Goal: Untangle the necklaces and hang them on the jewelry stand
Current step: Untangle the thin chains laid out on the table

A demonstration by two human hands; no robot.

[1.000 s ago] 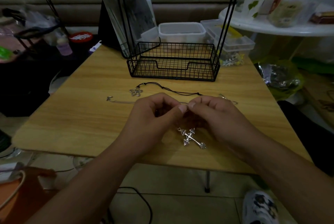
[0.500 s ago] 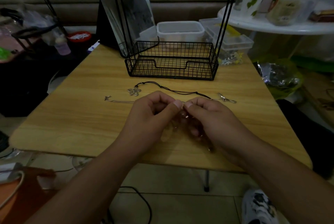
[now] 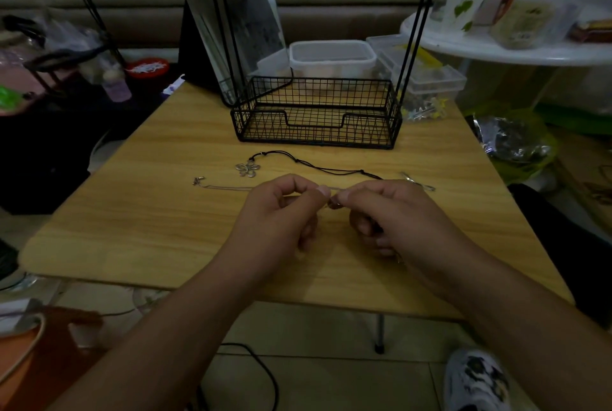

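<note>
Head view: left hand point(image 3: 278, 218) and right hand point(image 3: 394, 215), fingers curled, each grip pinching the silver chain point(image 3: 228, 187) between them.

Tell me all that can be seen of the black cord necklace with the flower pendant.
The black cord necklace lies flat on the wooden table, between the wire basket of the jewelry stand and the hands. Its thin dark cord, with small knots, runs from a small loop at the left rightward toward the right hand. A silvery open-outline flower pendant rests at the looped end. Neither hand visibly touches it.
</note>
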